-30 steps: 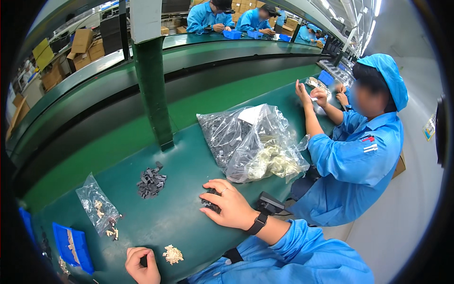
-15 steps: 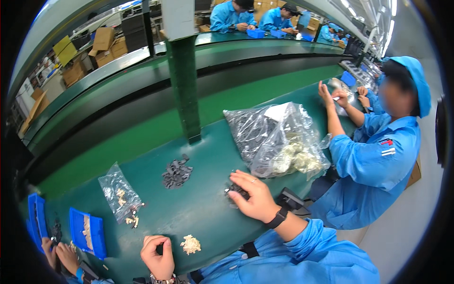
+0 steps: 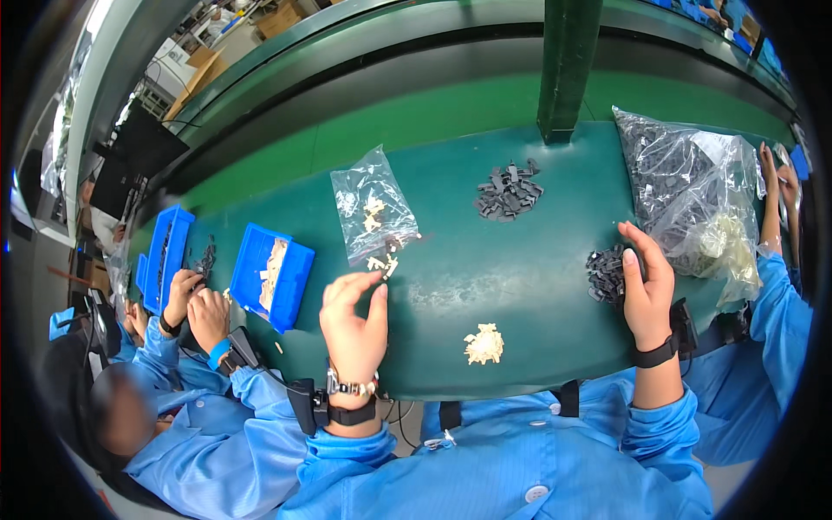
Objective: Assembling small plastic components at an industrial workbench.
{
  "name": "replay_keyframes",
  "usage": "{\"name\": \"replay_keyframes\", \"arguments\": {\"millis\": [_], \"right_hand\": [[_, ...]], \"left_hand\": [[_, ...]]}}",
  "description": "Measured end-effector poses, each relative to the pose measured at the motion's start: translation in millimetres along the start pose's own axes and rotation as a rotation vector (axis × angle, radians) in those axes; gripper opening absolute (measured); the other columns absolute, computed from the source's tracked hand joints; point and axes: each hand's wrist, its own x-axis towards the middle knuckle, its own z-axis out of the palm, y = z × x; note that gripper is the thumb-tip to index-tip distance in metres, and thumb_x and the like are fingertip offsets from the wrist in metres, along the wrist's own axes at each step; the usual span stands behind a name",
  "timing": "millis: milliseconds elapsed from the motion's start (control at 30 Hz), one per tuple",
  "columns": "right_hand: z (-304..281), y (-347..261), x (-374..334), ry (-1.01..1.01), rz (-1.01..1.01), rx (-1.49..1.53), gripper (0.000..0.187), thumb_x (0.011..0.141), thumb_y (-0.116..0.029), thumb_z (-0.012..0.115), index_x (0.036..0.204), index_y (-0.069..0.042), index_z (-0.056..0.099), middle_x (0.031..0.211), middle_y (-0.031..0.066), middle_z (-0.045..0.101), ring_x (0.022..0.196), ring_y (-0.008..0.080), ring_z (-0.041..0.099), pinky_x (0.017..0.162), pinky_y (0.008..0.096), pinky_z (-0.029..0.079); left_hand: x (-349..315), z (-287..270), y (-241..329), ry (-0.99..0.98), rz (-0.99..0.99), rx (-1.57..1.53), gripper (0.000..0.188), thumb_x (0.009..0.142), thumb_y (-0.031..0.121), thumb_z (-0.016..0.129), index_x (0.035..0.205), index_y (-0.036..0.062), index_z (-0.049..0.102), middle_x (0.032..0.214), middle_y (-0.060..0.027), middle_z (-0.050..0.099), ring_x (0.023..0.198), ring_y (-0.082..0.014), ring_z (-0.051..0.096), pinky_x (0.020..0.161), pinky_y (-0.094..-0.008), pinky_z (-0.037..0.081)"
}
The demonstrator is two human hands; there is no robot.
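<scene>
Dark plastic parts, small pile (image 3: 605, 274): lies on the green bench (image 3: 520, 260) at near right, directly under the fingertips of the right hand (image 3: 646, 290). Hand lies flat, fingers together and extended away from the body, cupping the pile's right edge; pile sits to the hand's left, touching it.

Left hand (image 3: 354, 322): raised above the near bench edge, fingers curled toward the thumb in a loose pinch; whether it grips anything cannot be told.

Cream parts, small heap (image 3: 484, 344): between the two hands, nearer the left hand, apart from both.

Second dark pile (image 3: 508, 191): farther back, centre.

Small clear bag (image 3: 373, 208): far-left of centre, cream pieces spilling at its mouth.

Large clear bag (image 3: 693, 195): far right.

Blue bin (image 3: 276, 276): near left, beside a co-worker's hands.
</scene>
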Motion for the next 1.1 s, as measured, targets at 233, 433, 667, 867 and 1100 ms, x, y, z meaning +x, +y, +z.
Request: {"name": "replay_keyframes", "arguments": {"millis": [233,433,667,867,1100], "right_hand": [[0,-5,1,0.012,-0.053,-0.046,0.024,0.094,-0.006,0.054,0.114,0.003,0.064,0.116,0.017,0.066,0.116,0.0303,0.06,0.104,0.0393,0.041],[0,-7,-2,0.058,-0.16,-0.14,0.018,0.089,-0.004,0.058,0.106,0.0,0.064,0.103,0.0178,0.066,0.099,0.0335,0.064,0.09,0.0397,0.049],[1,-10,-6,0.059,-0.142,-0.136,0.02,0.087,-0.005,0.06,0.106,-0.001,0.066,0.109,0.0178,0.067,0.107,0.0343,0.063,0.095,0.0411,0.049],[-4,-12,-6,0.062,-0.116,-0.118,0.021,0.087,-0.001,0.059,0.107,0.001,0.066,0.109,0.0179,0.067,0.109,0.0332,0.063,0.097,0.0402,0.047],[4,-2,-3,0.064,-0.134,-0.101,0.016,0.084,-0.004,0.063,0.099,-0.001,0.065,0.097,0.0177,0.066,0.093,0.0347,0.064,0.084,0.0411,0.051]], "left_hand": [[12,10,-5,-0.075,0.072,0.231,0.013,0.074,0.004,0.075,0.087,0.0032,0.074,0.083,-0.0097,0.066,0.08,-0.0282,0.059,0.074,-0.0373,0.048],[17,26,-5,-0.001,0.216,0.43,0.01,0.065,0.004,0.074,0.072,0.0064,0.068,0.079,-0.0087,0.065,0.078,-0.0308,0.06,0.07,-0.0423,0.049],[14,23,-7,-0.015,0.193,0.438,0.002,0.076,0.004,0.07,0.077,0.0023,0.071,0.078,-0.0111,0.063,0.078,-0.0314,0.057,0.071,-0.0423,0.047],[11,23,-3,-0.02,0.192,0.389,0.006,0.076,-0.001,0.066,0.081,0.0,0.07,0.079,-0.0144,0.063,0.078,-0.0338,0.057,0.073,-0.043,0.046],[19,38,23,-0.136,0.328,0.392,0.032,0.072,0.009,0.073,0.104,0.0072,0.07,0.095,-0.012,0.058,0.092,-0.0333,0.054,0.078,-0.0444,0.044]]}}
